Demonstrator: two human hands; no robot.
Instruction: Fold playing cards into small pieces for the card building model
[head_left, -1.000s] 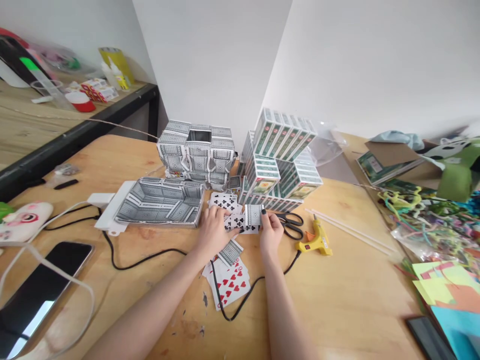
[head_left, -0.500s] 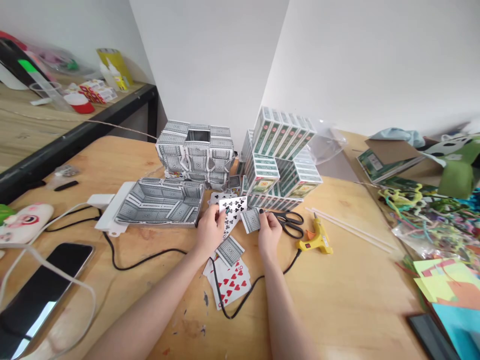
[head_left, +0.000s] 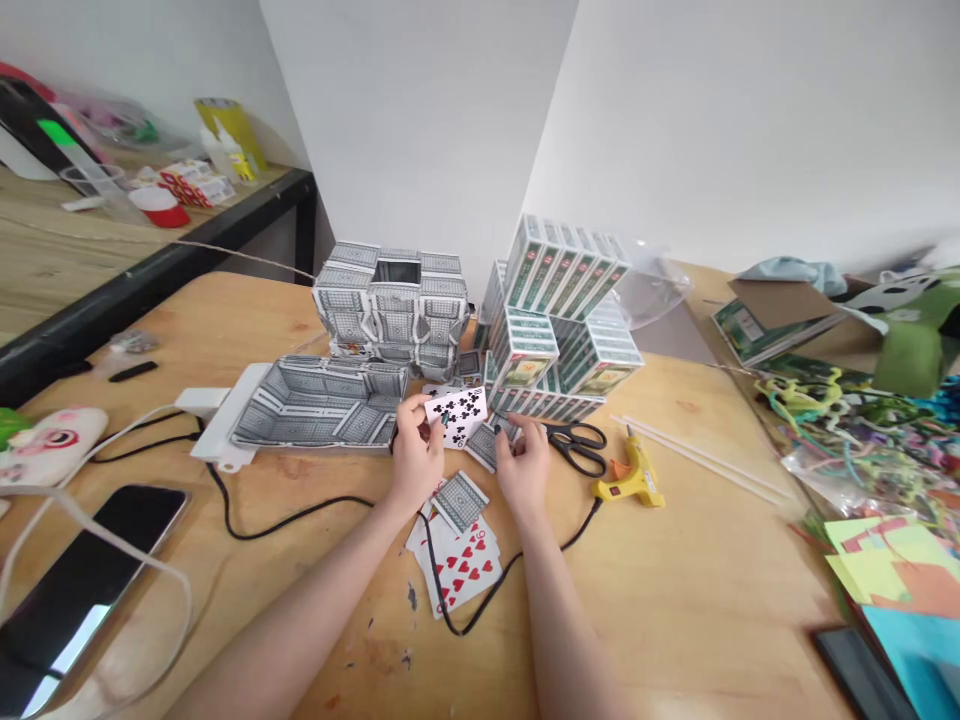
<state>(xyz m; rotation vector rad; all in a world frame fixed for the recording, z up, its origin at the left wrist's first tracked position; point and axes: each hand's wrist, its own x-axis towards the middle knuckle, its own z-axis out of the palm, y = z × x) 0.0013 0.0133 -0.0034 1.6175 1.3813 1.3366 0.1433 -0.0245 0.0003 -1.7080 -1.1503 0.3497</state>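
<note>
Between thumb and fingers, my left hand (head_left: 417,452) grips a playing card of clubs (head_left: 459,414), its face toward me. Close beside it, my right hand (head_left: 523,466) pinches a grey-backed playing card (head_left: 486,446), patterned side up; the two cards meet or overlap at their edges. Below my hands lies a folded grey-backed card (head_left: 460,502), on top of spread heart cards (head_left: 463,574). To the left is an open tray covered in cards (head_left: 322,405). Behind it stands a box built from folded cards (head_left: 391,310).
Stacked card packs (head_left: 559,320) stand behind my right hand. Black scissors (head_left: 581,446) and a yellow glue gun (head_left: 631,476) lie to the right. The glue gun's black cord (head_left: 480,622) loops across the cards. A phone (head_left: 90,590) rests at left, craft scraps (head_left: 862,440) at far right.
The clubs card has tipped and moved slightly left with my left hand. My right hand has shifted left, bringing the grey-backed card lower and closer to it.
</note>
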